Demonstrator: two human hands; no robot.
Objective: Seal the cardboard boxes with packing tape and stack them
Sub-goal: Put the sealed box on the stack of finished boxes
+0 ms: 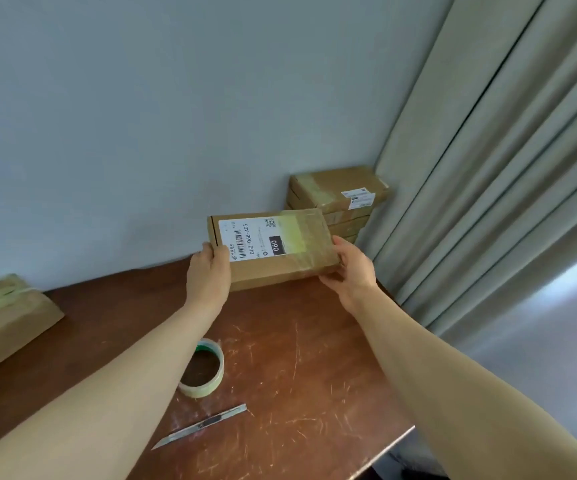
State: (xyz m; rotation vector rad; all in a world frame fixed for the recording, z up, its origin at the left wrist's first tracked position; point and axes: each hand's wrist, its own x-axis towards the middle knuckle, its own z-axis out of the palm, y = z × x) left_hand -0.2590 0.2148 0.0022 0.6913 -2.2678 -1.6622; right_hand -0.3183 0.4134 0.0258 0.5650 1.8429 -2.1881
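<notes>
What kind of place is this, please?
Probably a room at home used for packing parcels: a scratched wooden table beside long curtains, with stacked taped boxes, a tape roll and a utility knife.

Setting: home room, packing corner.
We noted a scratched wooden desk (300, 362), plain wall (141, 116), pleated curtain (505, 150) and taped parcels (332, 192).

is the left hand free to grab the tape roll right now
Probably not: the left hand grips the box with the right hand; the tape roll lies uncovered beneath its forearm.
</notes>
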